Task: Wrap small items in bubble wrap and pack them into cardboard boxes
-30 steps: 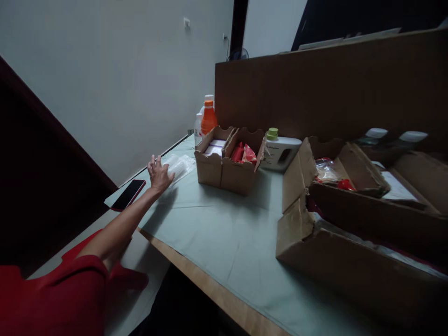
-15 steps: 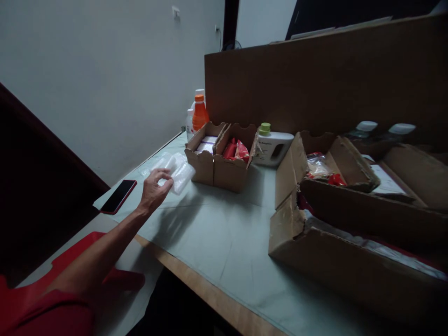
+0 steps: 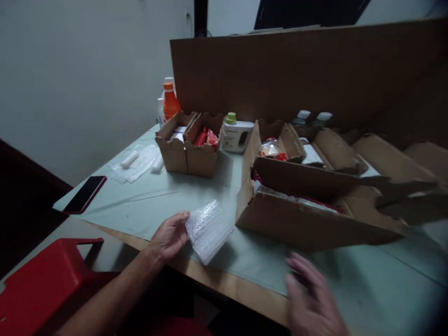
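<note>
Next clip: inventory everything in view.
Table: one, pale green top, centre
Bubble-wrap piece: one, clear, lower centre
Plastic packaging: count unclear, clear and white, left
Smartphone: one, black and red, left
Orange bottle: one, orange, back left
White-capped bottles: four, clear or white, two left, two right
Jug: one, white with green cap, back centre
Cardboard boxes: several, brown, centre and right
Packets: several, red, white, clear, inside boxes
Cardboard panel: one, brown, behind
Dark panel: one, black, top
Plastic stool: one, red, lower left
Wall: one, grey, left
Left hand: one, bare, holding bubble-wrap piece
Right hand: one, bare, blurred, lower right
</note>
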`<action>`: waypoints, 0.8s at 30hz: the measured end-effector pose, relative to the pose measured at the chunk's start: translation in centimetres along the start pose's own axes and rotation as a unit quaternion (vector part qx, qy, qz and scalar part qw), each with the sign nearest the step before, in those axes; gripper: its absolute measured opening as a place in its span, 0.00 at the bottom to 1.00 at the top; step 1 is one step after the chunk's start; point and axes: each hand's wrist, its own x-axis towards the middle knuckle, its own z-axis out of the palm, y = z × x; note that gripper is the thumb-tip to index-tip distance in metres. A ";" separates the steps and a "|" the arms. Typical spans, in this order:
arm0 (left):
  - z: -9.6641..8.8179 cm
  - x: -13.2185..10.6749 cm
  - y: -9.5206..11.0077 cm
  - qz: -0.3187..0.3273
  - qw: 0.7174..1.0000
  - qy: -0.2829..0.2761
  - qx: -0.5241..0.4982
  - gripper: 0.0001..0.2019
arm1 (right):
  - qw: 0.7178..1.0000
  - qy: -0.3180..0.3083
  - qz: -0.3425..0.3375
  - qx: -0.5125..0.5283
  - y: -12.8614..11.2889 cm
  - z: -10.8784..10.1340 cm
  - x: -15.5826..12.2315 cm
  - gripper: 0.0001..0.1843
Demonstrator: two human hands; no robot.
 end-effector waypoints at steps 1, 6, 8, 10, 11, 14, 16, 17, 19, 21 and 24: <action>0.3 0.0 -0.6 -0.015 0.999 -0.006 -0.028 0.04 | 0.997 -0.054 0.034 0.035 -1.1 1.1 -0.7 0.24; 1.3 -0.3 -2.9 -0.061 0.995 -0.052 -0.057 0.04 | 0.916 -0.240 0.154 0.284 -4.5 5.8 -1.7 0.36; 1.4 -0.6 -3.8 -0.051 0.996 -0.050 -0.053 0.05 | 0.878 -0.265 0.160 0.364 -5.2 6.8 -1.5 0.35; 1.4 -0.9 -4.7 -0.018 0.999 -0.039 -0.031 0.08 | 0.856 -0.274 0.176 0.402 -5.7 7.4 -1.3 0.33; 1.4 -1.1 -5.1 -0.002 0.999 -0.034 -0.014 0.10 | 0.852 -0.270 0.188 0.406 -5.8 7.6 -1.1 0.33; 1.2 -1.6 -6.1 0.018 0.998 -0.030 0.043 0.15 | 0.861 -0.227 0.220 0.400 -5.9 7.7 -0.9 0.36; 1.1 -1.8 -6.5 0.022 0.997 -0.024 0.071 0.18 | 0.864 -0.203 0.229 0.400 -5.7 7.5 -0.9 0.40; 1.1 -1.8 -6.5 0.023 0.996 -0.019 0.087 0.18 | 0.865 -0.195 0.234 0.400 -5.6 7.5 -0.9 0.42; 1.1 -1.8 -6.3 0.024 0.993 -0.013 0.115 0.18 | 0.870 -0.184 0.241 0.388 -5.3 7.3 -0.9 0.41; 1.0 -1.7 -5.8 0.030 0.992 -0.016 0.122 0.19 | 0.888 -0.167 0.239 0.356 -5.2 7.1 -0.8 0.37; 0.5 -1.5 -4.8 0.064 0.992 -0.023 0.106 0.26 | 0.934 -0.126 0.207 0.261 -5.3 6.8 -0.3 0.34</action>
